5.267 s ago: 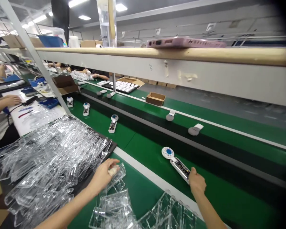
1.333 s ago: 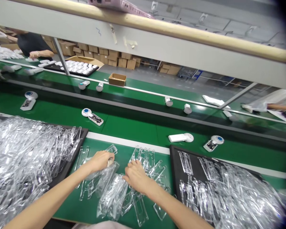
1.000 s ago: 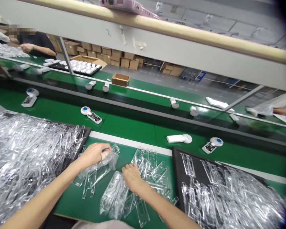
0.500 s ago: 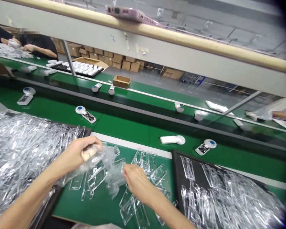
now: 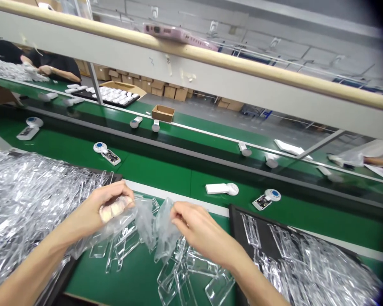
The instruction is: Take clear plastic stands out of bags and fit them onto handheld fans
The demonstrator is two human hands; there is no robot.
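From the head camera, the left hand (image 5: 113, 208) is clamping a pale wad (image 5: 115, 209) inside a sheet of clear film (image 5: 148, 219). Its fingers (image 5: 124, 193) are curled closed around both, so the wad is sitting firmly in the hand and is not slipping. The right hand (image 5: 204, 229) is pinching the film's other side, its fingers (image 5: 180, 212) nearly closed on the thin plastic and holding nothing else. Between the hands, the film is rising in a loose, creased fold just above the green table (image 5: 137, 280), with the hands close together and the grip keeping it off the pieces below.

Under and beside the film, loose clear shells (image 5: 178, 272) are lying scattered on the table. A large heap of them (image 5: 35, 199) is piled to the left, and more are filling a black tray (image 5: 306, 259) to the right. Beyond the table, white devices (image 5: 107, 154) are sitting on a green belt (image 5: 153, 178) — and a co-worker's arm (image 5: 59, 73) is reaching across the far end.
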